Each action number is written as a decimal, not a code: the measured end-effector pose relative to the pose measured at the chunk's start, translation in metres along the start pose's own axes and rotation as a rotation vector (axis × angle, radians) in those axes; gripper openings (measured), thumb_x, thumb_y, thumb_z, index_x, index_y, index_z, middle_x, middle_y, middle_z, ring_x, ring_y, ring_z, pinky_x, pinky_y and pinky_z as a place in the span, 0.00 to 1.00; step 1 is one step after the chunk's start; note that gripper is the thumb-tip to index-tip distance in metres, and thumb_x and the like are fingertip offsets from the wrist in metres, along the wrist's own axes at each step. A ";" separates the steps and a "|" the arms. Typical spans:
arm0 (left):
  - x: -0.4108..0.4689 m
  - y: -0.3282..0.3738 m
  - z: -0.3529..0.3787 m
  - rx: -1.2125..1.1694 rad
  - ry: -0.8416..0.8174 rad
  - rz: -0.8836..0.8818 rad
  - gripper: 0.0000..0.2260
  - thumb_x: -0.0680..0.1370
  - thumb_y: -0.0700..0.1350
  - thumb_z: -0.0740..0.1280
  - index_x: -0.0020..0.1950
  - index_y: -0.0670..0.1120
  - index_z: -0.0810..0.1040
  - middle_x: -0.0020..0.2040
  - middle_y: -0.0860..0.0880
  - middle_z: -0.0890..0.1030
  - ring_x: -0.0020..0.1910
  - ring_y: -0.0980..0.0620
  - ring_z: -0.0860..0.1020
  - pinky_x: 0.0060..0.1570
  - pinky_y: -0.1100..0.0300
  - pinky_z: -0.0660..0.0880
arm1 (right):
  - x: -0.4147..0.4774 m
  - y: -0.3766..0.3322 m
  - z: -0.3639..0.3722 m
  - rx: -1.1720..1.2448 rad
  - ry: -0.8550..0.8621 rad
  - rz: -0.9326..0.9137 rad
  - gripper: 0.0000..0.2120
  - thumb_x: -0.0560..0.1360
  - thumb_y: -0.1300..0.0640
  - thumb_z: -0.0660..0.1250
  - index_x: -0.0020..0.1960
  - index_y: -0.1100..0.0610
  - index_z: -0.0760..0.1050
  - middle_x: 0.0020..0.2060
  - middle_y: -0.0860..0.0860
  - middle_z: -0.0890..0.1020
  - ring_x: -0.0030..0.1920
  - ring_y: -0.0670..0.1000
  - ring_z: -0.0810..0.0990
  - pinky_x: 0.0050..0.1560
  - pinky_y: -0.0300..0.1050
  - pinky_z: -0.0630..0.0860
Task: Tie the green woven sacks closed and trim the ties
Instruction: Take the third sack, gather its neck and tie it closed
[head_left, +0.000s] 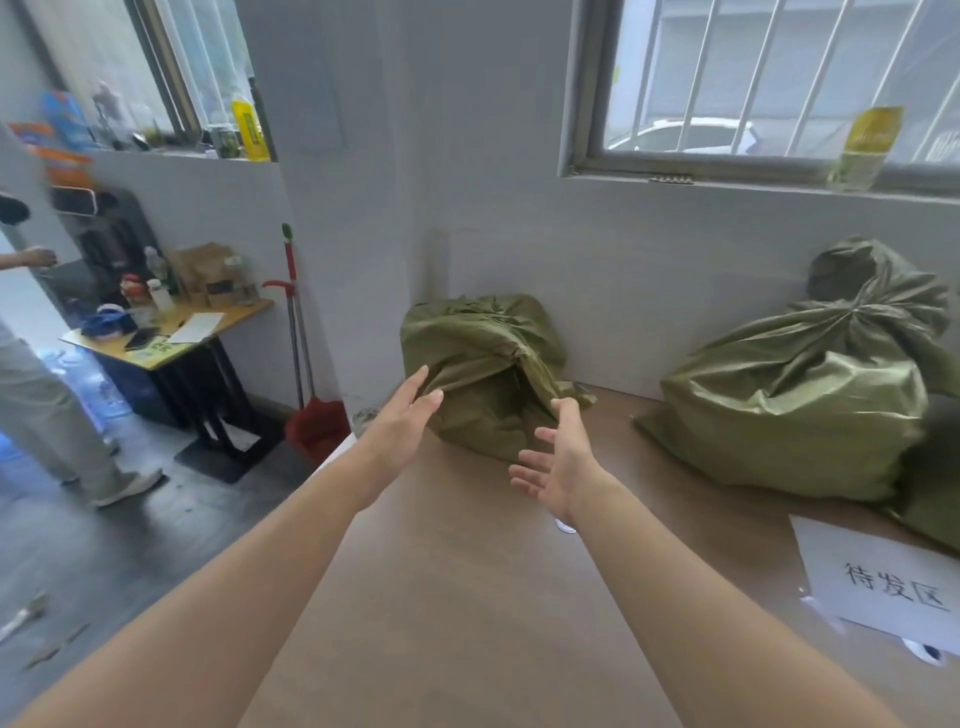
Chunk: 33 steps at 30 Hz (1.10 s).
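A green woven sack (483, 358) stands on the brown table (447, 597) against the far wall, its mouth gathered toward its right side. My left hand (402, 415) reaches out with straight fingers, its fingertips at the sack's left flank. My right hand (558, 462) is spread, palm turned up, just in front of the sack's lower right corner, its thumb close to the fabric. Neither hand holds anything. A larger green sack (810, 400) lies to the right, its neck bunched at the top.
A white paper sign (883, 587) with printed characters lies at the table's right edge. A person (47, 395) stands at the far left beside a small cluttered desk (171, 338). A red broom and dustpan (306, 395) lean on the wall. A barred window (779, 88) is above.
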<state>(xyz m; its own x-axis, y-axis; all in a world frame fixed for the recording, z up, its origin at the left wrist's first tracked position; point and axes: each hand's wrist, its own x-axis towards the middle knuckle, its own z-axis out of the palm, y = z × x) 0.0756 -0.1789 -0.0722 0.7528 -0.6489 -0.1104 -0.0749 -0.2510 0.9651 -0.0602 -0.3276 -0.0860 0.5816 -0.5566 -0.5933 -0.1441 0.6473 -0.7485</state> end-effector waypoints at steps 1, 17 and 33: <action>0.017 -0.002 -0.002 -0.005 -0.008 -0.003 0.25 0.85 0.59 0.57 0.81 0.65 0.55 0.83 0.53 0.58 0.81 0.45 0.58 0.79 0.39 0.58 | 0.012 -0.004 0.006 0.003 0.012 0.003 0.35 0.79 0.34 0.59 0.78 0.54 0.68 0.70 0.63 0.74 0.63 0.66 0.78 0.62 0.57 0.78; 0.245 -0.052 -0.061 -0.054 -0.151 -0.108 0.24 0.84 0.61 0.58 0.79 0.71 0.54 0.83 0.56 0.58 0.81 0.48 0.59 0.79 0.39 0.58 | 0.230 -0.056 0.131 -0.027 0.236 0.013 0.45 0.71 0.30 0.71 0.79 0.54 0.65 0.71 0.54 0.73 0.67 0.60 0.75 0.69 0.57 0.75; 0.288 -0.062 -0.086 -0.147 0.014 -0.186 0.25 0.85 0.57 0.58 0.82 0.61 0.55 0.82 0.51 0.60 0.80 0.44 0.61 0.73 0.43 0.66 | 0.283 -0.101 0.176 0.422 0.287 -0.254 0.15 0.81 0.53 0.62 0.64 0.58 0.76 0.55 0.54 0.84 0.49 0.53 0.83 0.48 0.47 0.78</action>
<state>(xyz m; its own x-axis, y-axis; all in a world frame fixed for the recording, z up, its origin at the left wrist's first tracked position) 0.3540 -0.2883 -0.1436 0.7536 -0.5911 -0.2876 0.1612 -0.2579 0.9526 0.2600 -0.4593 -0.1264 0.3074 -0.8027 -0.5111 0.3379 0.5942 -0.7299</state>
